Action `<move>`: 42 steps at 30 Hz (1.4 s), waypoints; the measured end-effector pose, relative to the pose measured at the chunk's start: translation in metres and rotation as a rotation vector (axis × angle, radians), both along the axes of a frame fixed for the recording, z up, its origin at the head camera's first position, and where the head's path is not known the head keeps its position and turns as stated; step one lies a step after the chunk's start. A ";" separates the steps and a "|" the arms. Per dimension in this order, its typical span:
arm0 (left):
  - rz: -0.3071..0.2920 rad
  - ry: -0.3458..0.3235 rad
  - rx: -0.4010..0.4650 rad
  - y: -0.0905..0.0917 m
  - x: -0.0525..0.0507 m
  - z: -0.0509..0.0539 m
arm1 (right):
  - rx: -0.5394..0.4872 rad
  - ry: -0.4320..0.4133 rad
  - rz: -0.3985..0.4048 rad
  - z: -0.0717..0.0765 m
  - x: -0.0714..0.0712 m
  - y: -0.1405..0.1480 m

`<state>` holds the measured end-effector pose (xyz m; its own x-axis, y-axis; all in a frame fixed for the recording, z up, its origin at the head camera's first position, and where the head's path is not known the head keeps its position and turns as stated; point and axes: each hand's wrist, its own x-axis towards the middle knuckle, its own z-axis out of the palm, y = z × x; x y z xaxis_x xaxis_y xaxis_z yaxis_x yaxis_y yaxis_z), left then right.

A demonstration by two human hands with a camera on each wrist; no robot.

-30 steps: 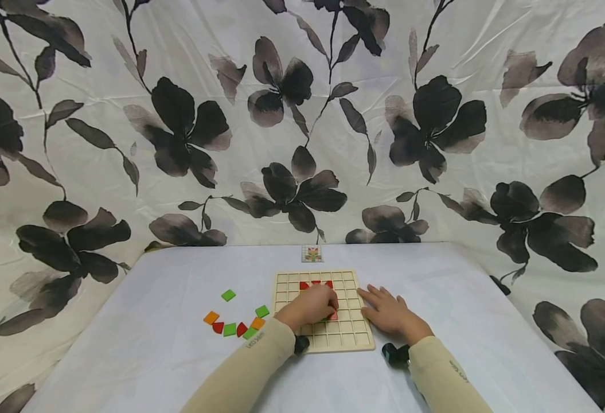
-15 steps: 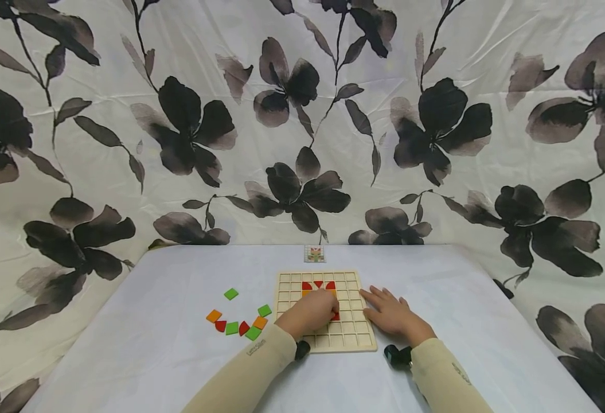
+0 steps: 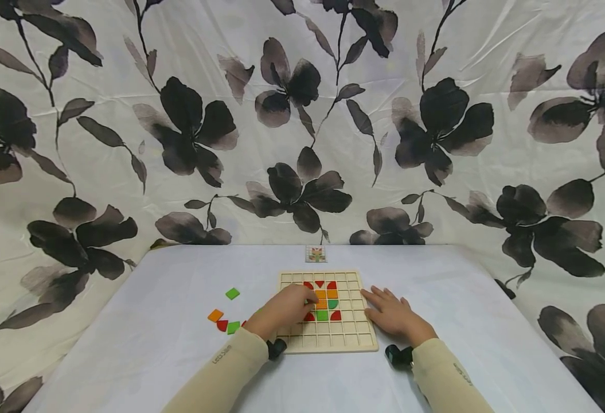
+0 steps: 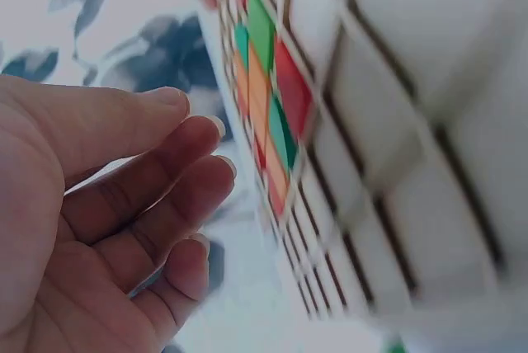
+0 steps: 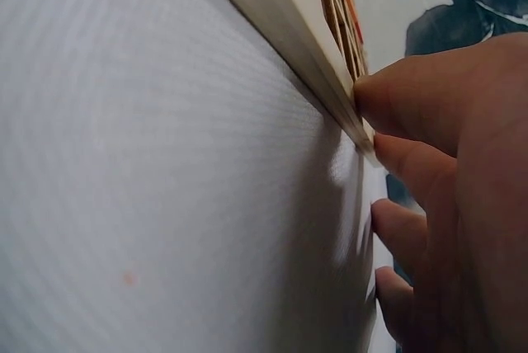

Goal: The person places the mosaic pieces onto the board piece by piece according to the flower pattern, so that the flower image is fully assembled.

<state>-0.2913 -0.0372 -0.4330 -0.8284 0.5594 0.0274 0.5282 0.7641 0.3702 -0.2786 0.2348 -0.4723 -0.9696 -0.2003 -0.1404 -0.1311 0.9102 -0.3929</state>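
A square wooden grid board (image 3: 354, 330) lies on the white table, its middle cells filled with red, orange and green tiles (image 3: 321, 315). Over the board's left part hovers my left hand (image 3: 284, 308), partly covering the tiles. In the left wrist view the fingers of this hand (image 4: 107, 196) are loosely bent, apart from the board, and nothing shows between thumb and fingertips. My right hand (image 3: 396, 315) rests on the table at the board's right side. Its thumb and index finger touch the board's edge (image 5: 309, 40) in the right wrist view.
Left of the board lie several loose tiles: a green one (image 3: 232, 293), an orange one (image 3: 215, 315), a red one (image 3: 222, 326) and others partly behind the left forearm. A small pattern card (image 3: 316, 254) stands at the far edge. Behind hangs a floral cloth (image 3: 302, 115).
My left hand has drawn back leftward from the board's middle, uncovering orange, green and red tiles there. It now hides some loose tiles. The right hand stays at the board's edge.
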 end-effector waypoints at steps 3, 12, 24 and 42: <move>0.070 -0.036 0.022 -0.020 -0.002 0.004 | 0.003 0.005 0.006 0.001 0.000 0.000; 0.244 -0.021 -0.022 -0.082 -0.012 0.008 | 0.012 0.002 0.007 -0.001 0.000 -0.001; 0.336 -0.106 -0.096 -0.146 -0.011 0.006 | 0.018 -0.022 -0.005 -0.001 -0.001 -0.001; 0.397 -0.123 -0.099 -0.184 0.003 -0.004 | 0.013 -0.028 -0.003 0.001 0.000 -0.002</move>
